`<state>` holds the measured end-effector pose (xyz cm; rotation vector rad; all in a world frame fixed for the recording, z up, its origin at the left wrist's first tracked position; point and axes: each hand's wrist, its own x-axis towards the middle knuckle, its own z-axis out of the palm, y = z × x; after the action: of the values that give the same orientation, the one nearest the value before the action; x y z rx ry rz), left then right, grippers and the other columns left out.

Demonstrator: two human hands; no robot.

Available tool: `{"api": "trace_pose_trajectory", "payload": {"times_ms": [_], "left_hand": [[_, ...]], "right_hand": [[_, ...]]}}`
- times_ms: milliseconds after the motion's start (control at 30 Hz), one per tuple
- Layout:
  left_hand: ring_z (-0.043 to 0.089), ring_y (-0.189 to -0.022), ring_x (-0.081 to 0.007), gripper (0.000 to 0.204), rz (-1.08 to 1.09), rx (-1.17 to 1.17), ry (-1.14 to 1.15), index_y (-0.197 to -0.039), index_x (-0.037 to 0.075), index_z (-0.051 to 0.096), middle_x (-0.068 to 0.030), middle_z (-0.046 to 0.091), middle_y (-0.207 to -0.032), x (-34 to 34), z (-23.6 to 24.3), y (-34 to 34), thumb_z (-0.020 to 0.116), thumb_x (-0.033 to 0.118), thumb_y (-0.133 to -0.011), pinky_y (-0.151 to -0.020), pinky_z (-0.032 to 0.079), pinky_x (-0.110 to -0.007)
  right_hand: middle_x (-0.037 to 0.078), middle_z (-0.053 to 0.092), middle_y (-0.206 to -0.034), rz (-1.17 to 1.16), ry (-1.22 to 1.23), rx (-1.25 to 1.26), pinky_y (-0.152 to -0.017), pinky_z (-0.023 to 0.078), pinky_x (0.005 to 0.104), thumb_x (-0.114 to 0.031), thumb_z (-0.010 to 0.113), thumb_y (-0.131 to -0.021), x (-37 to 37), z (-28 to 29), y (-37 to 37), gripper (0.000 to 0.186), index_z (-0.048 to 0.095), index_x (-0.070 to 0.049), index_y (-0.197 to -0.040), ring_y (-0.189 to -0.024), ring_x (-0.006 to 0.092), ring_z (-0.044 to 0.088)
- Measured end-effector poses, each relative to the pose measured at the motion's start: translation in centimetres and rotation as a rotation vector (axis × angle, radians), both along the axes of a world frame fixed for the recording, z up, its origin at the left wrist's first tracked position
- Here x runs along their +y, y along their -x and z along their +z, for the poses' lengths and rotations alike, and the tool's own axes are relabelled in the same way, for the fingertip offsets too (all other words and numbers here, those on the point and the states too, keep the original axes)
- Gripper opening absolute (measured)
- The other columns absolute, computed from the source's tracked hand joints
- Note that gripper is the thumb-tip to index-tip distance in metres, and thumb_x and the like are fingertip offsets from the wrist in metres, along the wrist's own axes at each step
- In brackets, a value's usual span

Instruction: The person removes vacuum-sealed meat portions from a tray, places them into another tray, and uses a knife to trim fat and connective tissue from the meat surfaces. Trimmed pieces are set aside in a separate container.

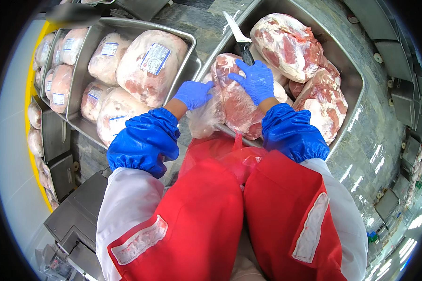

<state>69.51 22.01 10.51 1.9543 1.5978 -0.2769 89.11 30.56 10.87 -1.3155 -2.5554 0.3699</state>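
Head view: I look down past my own forearms at two metal trays of meat, side by side.
Left hand [193, 95]: blue-gloved, back up, fingers partly bent at the left rim of the right-hand tray [343, 61]. Clear plastic film [205, 112] meets my fingertips and hangs below them; whether I pinch it or only rest on it, I cannot tell.
Right hand [257, 80]: blue-gloved, back up, thumb and forefinger apart and reaching over the meat. A knife handle meets the front of my fingers; whether the other fingers wrap it is hidden, so I cannot tell.
Knife [244, 47]: black handle toward me, pale blade pointing away and to the left, past the tray's rim.
Meat piece [237, 105]: in the near left corner of the right-hand tray, between my hands and partly under my right one, the film against its left side.
Other bare pieces [286, 44]: heaped to the right and beyond, filling much of that tray.
Left-hand tray [122, 27]: holds wrapped pieces [150, 65] with white-and-blue labels.
My clothing: blue oversleeves [145, 138] over white sleeves, and a red garment [192, 225] nearest me.
Floor [356, 154]: grey and shiny, under both trays.
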Motion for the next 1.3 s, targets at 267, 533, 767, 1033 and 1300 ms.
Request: {"api": "trace_pose_trajectory", "payload": {"times_ms": [267,533,767,1033,1300], "left_hand": [[0.057,-0.073,-0.0324,0.03,0.546,-0.574,-0.152,-0.08,0.003,0.06,-0.0167,0.059,-0.078,-1.0,-4.7,-5.5,0.051,0.031,-0.08,-0.067,0.045,-0.037],[0.057,-0.074,-0.0341,0.03,0.17,-0.55,-0.031,-0.082,0.004,0.061,-0.0179,0.06,-0.081,-0.3,0.2,-14.8,0.049,0.031,-0.08,-0.071,0.044,-0.042],[0.059,-0.071,-0.032,0.035,0.091,-0.428,-0.087,-0.075,0.007,0.063,-0.0152,0.061,-0.075,-1.1,-1.1,-13.5,0.042,0.035,-0.081,-0.067,0.046,-0.044],[0.057,-0.08,-0.0298,0.023,-0.273,-0.204,-0.597,-0.085,0.011,0.061,-0.0124,0.059,-0.081,-2.7,0.0,-8.1,0.055,0.029,-0.071,-0.073,0.044,-0.04],[0.058,-0.069,-0.0317,0.02,-0.443,-0.281,-0.299,-0.093,0.007,0.053,-0.0168,0.057,-0.072,-1.0,0.3,-8.7,0.046,0.019,-0.078,-0.06,0.045,-0.044]], "right_hand": [[0.015,0.054,-0.075,-0.015,0.03,0.037,-0.06,0.043,0.04,-0.052,0.057,-0.071,-0.5,0.0,-1.3,0.047,0.06,-0.018,-0.104,-0.069,0.0292,0.055],[0.019,0.052,-0.078,-0.254,0.02,0.264,-0.066,0.043,0.039,-0.047,0.066,-0.065,-2.2,1.0,-8.7,0.049,0.063,-0.015,-0.102,-0.072,0.0331,0.053],[0.017,0.051,-0.081,-0.207,0.028,0.251,-0.06,0.044,0.041,-0.038,0.064,-0.069,-4.0,0.8,-6.7,0.03,0.064,-0.019,-0.092,-0.068,0.0343,0.055],[0.014,0.052,-0.075,-0.139,-0.028,0.188,-0.06,0.043,0.0408,-0.032,0.058,-0.074,-2.9,-0.3,-4.7,0.021,0.063,-0.022,-0.091,-0.069,0.0314,0.053],[0.014,0.051,-0.076,-0.145,-0.032,0.217,-0.059,0.043,0.0397,-0.033,0.062,-0.073,-3.2,-0.6,-5.3,0.022,0.063,-0.023,-0.093,-0.068,0.0309,0.052]]}}
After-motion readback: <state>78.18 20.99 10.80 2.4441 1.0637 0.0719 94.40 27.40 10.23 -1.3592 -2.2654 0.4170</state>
